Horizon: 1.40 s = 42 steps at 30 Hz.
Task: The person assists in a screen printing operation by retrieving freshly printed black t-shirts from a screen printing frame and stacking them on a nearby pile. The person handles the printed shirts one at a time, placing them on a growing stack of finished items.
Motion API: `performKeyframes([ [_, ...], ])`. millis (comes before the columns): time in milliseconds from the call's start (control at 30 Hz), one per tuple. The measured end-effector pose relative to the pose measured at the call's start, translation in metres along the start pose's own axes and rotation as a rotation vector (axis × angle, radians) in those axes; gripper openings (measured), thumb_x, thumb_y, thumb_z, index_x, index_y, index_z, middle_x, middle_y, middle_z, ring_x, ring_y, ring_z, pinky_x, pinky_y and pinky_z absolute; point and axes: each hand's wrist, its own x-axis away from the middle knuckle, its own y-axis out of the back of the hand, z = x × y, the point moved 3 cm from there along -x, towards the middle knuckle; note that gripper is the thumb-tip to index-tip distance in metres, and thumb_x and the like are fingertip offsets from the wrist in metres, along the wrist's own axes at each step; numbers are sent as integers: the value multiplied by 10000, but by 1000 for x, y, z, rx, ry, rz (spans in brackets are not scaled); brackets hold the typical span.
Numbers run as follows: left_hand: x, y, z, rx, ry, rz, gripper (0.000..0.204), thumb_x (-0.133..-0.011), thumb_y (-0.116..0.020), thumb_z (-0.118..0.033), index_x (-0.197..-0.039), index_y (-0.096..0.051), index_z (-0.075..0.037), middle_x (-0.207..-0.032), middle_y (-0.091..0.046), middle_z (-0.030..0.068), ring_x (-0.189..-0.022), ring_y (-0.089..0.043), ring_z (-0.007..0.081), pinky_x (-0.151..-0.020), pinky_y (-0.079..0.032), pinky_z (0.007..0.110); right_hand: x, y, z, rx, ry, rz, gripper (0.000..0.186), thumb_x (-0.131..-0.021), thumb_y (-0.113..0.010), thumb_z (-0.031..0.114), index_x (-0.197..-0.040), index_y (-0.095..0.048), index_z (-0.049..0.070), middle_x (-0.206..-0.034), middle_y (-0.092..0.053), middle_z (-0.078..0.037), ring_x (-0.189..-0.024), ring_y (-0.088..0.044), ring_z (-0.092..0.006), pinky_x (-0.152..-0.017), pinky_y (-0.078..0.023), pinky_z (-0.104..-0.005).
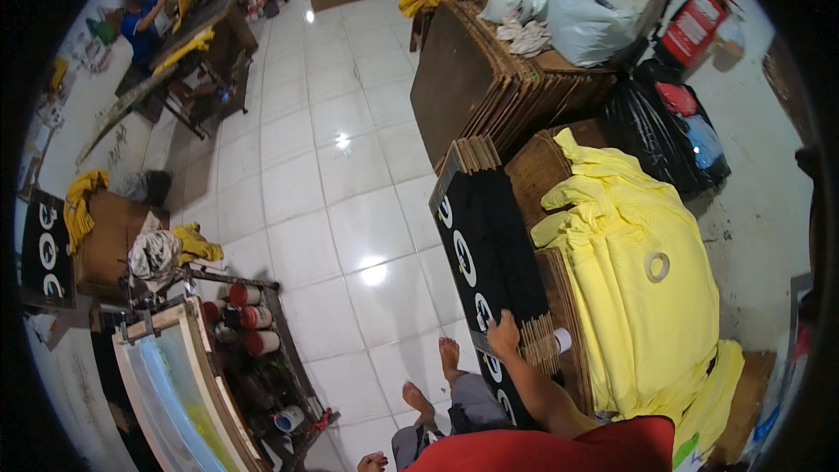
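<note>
R hand (503,335), lower centre, fingers spread flat on top edge of black boards (485,262), not clamped. L hand (373,461) at bottom edge, mostly cut off; can't tell grip. Cardboard sheets (544,345) just right; yellow shirts (638,280) beyond.

three red cans (246,318), one fire extinguisher (690,28)

Glossy white tiled floor (323,157) reflects overhead light, with white walls (760,201) and a wooden worktable (205,31) at left.
</note>
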Motion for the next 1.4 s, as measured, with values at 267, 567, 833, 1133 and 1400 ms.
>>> performKeyframes([
  [267, -26, 68, -17, 26, -154, 75, 189, -809, -644, -188, -884, -570, -30, -690, -622, 64, -624, -614, 189, -548, -439, 304, 180, -42, -130, 108, -176, 593, 442, -759, -603, 312, -1033, -608, -35, -1041, -604, -255, -983, -584, -395, -859, -456, -441],
  [567, -54, 114, 81, -274, -123, 69, 313, -865, -589, -297, -900, -629, 12, -777, -651, 136, -731, -639, 217, -673, -478, 363, 256, -37, -190, 36, -180, 488, 311, -745, -632, 313, -835, -690, 21, -863, -659, -189, -858, -635, -323, -782, -481, -385],
  [833, -8, 89, 140, -491, -259, 59, 286, -847, -615, -283, -973, -643, -27, -857, -668, 109, -709, -636, 191, -639, -491, 324, 240, -38, -176, -302, -163, 483, 200, -709, -639, 194, -817, -676, 29, -796, -666, -130, -716, -636, -250, -670, -497, -357],
  [1133, 76, 87, 226, 35, -158, -58, 272, -786, -685, -279, -885, -613, -35, -738, -637, 52, -637, -582, 132, -545, -427, 268, 312, -9, -274, -413, -110, 665, 135, -780, -539, 77, -681, -616, 26, -587, -567, -83, -527, -558, -139, -440, -410, -263],
  [1400, 109, 120, 294, 217, -96, -201, 251, -831, -637, -266, -927, -611, -35, -841, -659, 94, -736, -633, 192, -635, -455, 338, 377, -10, -447, 885, 781, 884, 274, -798, -484, 296, -785, -677, 102, -748, -650, -103, -686, -632, -253, -577, -479, -439],
])
